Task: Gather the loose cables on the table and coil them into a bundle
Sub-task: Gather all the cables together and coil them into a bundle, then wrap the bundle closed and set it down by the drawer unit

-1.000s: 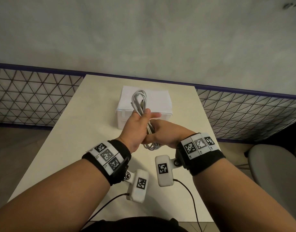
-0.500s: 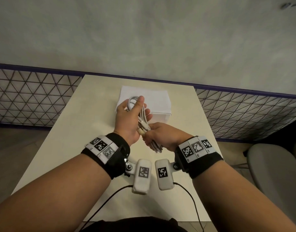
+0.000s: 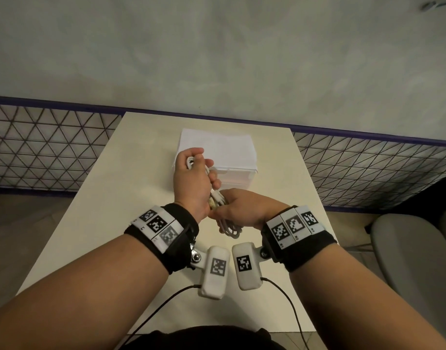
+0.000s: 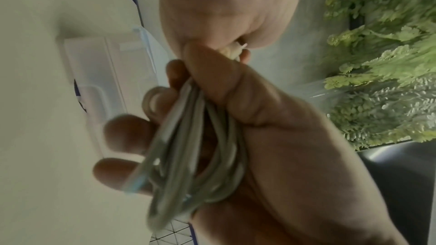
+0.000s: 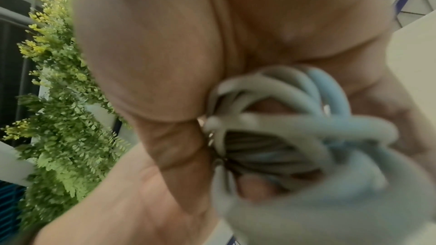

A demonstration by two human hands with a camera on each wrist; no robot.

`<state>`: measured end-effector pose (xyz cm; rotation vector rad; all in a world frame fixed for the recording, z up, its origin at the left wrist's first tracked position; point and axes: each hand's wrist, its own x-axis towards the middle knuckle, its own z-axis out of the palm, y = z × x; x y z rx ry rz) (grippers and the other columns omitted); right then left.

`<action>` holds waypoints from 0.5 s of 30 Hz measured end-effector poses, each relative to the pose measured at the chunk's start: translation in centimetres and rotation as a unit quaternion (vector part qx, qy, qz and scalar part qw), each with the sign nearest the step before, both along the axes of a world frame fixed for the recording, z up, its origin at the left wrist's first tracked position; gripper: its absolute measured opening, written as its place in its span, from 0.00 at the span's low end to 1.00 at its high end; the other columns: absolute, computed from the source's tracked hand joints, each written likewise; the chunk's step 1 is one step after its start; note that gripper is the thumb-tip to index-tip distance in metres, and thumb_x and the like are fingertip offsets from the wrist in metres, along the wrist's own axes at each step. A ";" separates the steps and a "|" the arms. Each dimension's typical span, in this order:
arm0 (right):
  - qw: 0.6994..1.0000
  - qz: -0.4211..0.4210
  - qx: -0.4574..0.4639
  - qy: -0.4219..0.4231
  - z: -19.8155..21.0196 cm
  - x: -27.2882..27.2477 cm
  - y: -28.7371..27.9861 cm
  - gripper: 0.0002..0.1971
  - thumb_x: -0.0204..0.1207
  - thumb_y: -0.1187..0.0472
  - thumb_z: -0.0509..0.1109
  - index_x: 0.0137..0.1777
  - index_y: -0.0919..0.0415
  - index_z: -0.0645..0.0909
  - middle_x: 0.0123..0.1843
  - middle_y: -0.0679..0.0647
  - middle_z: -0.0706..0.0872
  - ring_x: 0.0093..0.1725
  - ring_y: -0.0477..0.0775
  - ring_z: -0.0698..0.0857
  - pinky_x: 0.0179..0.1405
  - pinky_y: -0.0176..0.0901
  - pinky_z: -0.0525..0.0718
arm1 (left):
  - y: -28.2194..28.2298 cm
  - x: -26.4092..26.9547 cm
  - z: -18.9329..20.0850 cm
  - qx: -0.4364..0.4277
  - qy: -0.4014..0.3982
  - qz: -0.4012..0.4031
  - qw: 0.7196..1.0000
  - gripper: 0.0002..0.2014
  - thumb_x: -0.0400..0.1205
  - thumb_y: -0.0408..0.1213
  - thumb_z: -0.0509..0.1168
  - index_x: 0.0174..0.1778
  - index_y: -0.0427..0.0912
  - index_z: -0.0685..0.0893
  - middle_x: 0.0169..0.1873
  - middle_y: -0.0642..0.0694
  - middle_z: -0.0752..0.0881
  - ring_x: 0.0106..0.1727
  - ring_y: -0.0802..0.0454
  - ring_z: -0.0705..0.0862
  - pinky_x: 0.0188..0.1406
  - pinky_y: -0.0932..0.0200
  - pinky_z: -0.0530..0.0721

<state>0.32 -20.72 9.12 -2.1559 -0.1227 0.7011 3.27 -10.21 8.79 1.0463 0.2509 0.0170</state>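
At frame centre, above the worktop (image 3: 95,203), we hold the cables (image 3: 229,228) in both grips: left hand (image 3: 194,183) curled round their upper part, right hand (image 3: 244,210) clasping the loops

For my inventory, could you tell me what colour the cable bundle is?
White to pale grey; the cable bundle shows best in the left wrist view.

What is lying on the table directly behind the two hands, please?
A white lidded box sits behind the left hand and right hand, which both hold the cable bundle. The hands cover its near-left corner, and its contents cannot be seen.
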 end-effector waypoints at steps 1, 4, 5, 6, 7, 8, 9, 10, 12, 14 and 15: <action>1.000 -0.005 0.007 0.010 0.1 0.0 -0.1 0.09 0.76 0.59 0.67 0.37 0.63 0.80 0.31 0.57 0.86 0.27 0.52 0.83 0.27 0.41 0.79 | 0.0 -0.1 -0.1 -0.005 0.002 -0.008 1.000 0.08 0.86 0.34 0.55 0.48 0.50 0.78 0.36 0.45 0.79 0.22 0.55 0.72 0.19 0.60 0.73; 0.998 -0.048 0.033 0.038 0.3 -0.3 -0.4 0.09 0.74 0.63 0.66 0.33 0.62 0.79 0.28 0.57 0.84 0.28 0.54 0.85 0.21 0.34 0.76 | 0.2 -0.4 -0.5 -0.104 0.025 -0.039 0.994 0.05 0.85 0.42 0.58 0.46 0.46 0.76 0.32 0.44 0.77 0.24 0.52 0.75 0.23 0.60 0.77; 0.997 -0.060 0.034 0.042 0.3 -0.3 -0.6 0.10 0.73 0.63 0.66 0.31 0.62 0.79 0.27 0.56 0.84 0.27 0.54 0.85 0.19 0.34 0.75 | 0.3 -0.6 -0.7 -0.139 0.031 -0.046 0.989 0.10 0.84 0.48 0.59 0.45 0.45 0.76 0.32 0.44 0.78 0.25 0.51 0.77 0.26 0.59 0.80; 0.996 -0.070 0.035 0.044 0.3 -0.2 -0.6 0.10 0.73 0.63 0.66 0.30 0.62 0.79 0.25 0.55 0.83 0.27 0.55 0.85 0.19 0.34 0.74 | 0.4 -0.6 -0.8 -0.162 0.037 -0.052 0.985 0.13 0.83 0.52 0.59 0.44 0.44 0.75 0.33 0.44 0.79 0.27 0.50 0.80 0.30 0.56 0.84; 0.995 -0.079 0.037 0.046 0.2 -0.2 -0.7 0.10 0.72 0.64 0.65 0.29 0.62 0.79 0.24 0.55 0.83 0.26 0.56 0.85 0.18 0.34 0.73 | 0.4 -0.7 -0.7 -0.175 0.039 -0.058 0.982 0.14 0.82 0.52 0.60 0.45 0.44 0.75 0.35 0.43 0.80 0.30 0.48 0.83 0.35 0.51 0.88; 0.994 -0.088 0.043 0.049 0.2 -0.1 -0.7 0.10 0.71 0.64 0.65 0.29 0.62 0.78 0.24 0.55 0.82 0.26 0.57 0.85 0.19 0.35 0.72 | 0.4 -0.8 -0.7 -0.176 0.029 -0.068 0.982 0.11 0.82 0.49 0.63 0.47 0.44 0.75 0.38 0.42 0.81 0.33 0.46 0.86 0.40 0.47 0.89; 0.993 -0.097 0.052 0.052 0.2 -0.1 -0.7 0.09 0.70 0.64 0.65 0.29 0.62 0.78 0.23 0.56 0.82 0.26 0.58 0.85 0.21 0.36 0.72 | 0.4 -1.0 -0.6 -0.163 0.014 -0.079 0.983 0.09 0.81 0.43 0.65 0.51 0.45 0.73 0.41 0.42 0.81 0.35 0.45 0.87 0.43 0.45 0.90; 0.991 -0.105 0.060 0.055 0.2 0.0 -0.7 0.08 0.68 0.65 0.65 0.29 0.62 0.78 0.23 0.56 0.82 0.26 0.59 0.85 0.23 0.38 0.72 | 0.2 -1.1 -0.7 -0.132 0.000 -0.086 0.988 0.12 0.80 0.37 0.68 0.54 0.46 0.71 0.44 0.40 0.81 0.35 0.45 0.88 0.42 0.46 0.90; 0.991 -0.107 0.065 0.055 0.3 0.0 -0.5 0.05 0.66 0.64 0.65 0.31 0.63 0.78 0.23 0.57 0.82 0.26 0.60 0.84 0.25 0.40 0.73 | 0.0 -1.3 -1.1 -0.052 -0.022 -0.074 0.996 0.22 0.76 0.28 0.71 0.59 0.48 0.68 0.47 0.38 0.80 0.32 0.48 0.88 0.34 0.54 0.89; 0.992 -0.095 0.064 0.057 0.5 -0.1 -0.3 0.02 0.67 0.65 0.64 0.35 0.63 0.76 0.23 0.58 0.82 0.24 0.58 0.84 0.24 0.40 0.73 | -0.2 -1.3 -1.3 0.002 -0.028 -0.045 0.999 0.26 0.73 0.25 0.73 0.60 0.48 0.68 0.46 0.38 0.80 0.29 0.52 0.87 0.29 0.61 0.86; 0.992 -0.086 0.065 0.058 0.6 -0.2 -0.2 0.02 0.67 0.65 0.63 0.36 0.63 0.76 0.23 0.58 0.82 0.23 0.57 0.83 0.24 0.40 0.72 | -0.3 -1.3 -1.4 0.021 -0.032 -0.033 0.999 0.26 0.73 0.27 0.73 0.60 0.48 0.68 0.44 0.38 0.81 0.29 0.53 0.87 0.28 0.62 0.85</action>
